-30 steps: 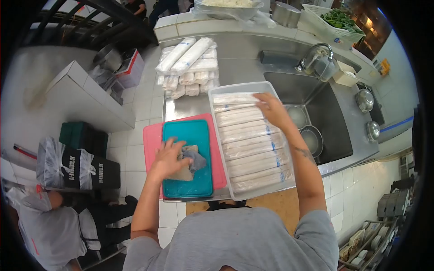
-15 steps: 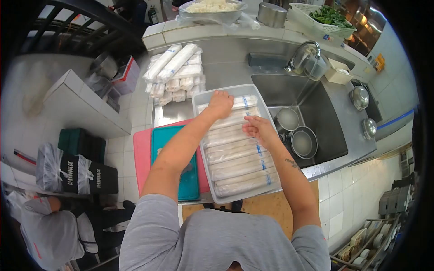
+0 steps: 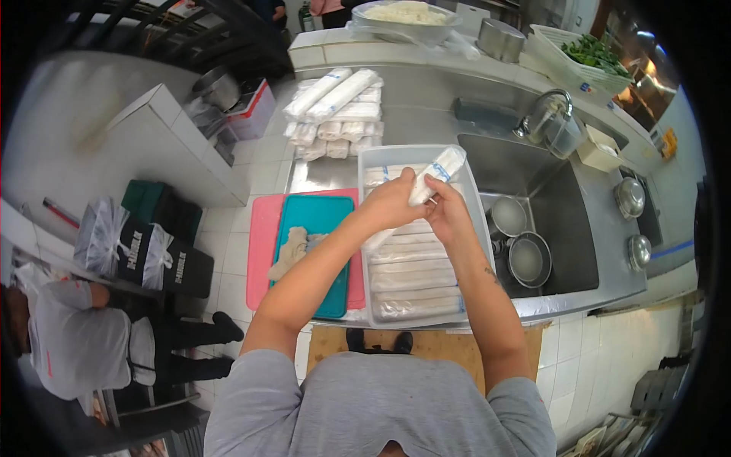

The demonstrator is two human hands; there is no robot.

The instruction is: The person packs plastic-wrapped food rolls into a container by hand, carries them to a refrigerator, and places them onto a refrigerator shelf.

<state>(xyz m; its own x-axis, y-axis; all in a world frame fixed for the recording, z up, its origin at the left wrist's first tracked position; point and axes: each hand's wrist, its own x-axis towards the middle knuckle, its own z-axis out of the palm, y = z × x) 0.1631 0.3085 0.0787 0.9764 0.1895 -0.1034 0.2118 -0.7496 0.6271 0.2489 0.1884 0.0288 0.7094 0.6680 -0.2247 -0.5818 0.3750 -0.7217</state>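
A plastic-wrapped white roll with blue print (image 3: 443, 164) is held at a slant over the tray. My left hand (image 3: 390, 199) is closed round its middle, and the fingers of my right hand (image 3: 446, 209) pinch it just beside. Below lies a pale plastic tray (image 3: 483, 228) with several similar wrapped rolls (image 3: 415, 276) laid side by side; my hands and forearms hide some of them. On the steel counter behind my left hand, more wrapped rolls (image 3: 343, 114) are piled in layers.
Left of the tray, a teal lid or board (image 3: 333, 288) with a crumpled cloth (image 3: 289, 253) lies on a pink board (image 3: 261, 236). A sink (image 3: 563, 236) with two pots is at right, under a faucet (image 3: 560, 95). Another person (image 3: 84, 335) is at lower left.
Both hands have come together, and a wrapped roll has been lifted from the tray and turned at a slant. The view has shifted, so the counter appears further right.
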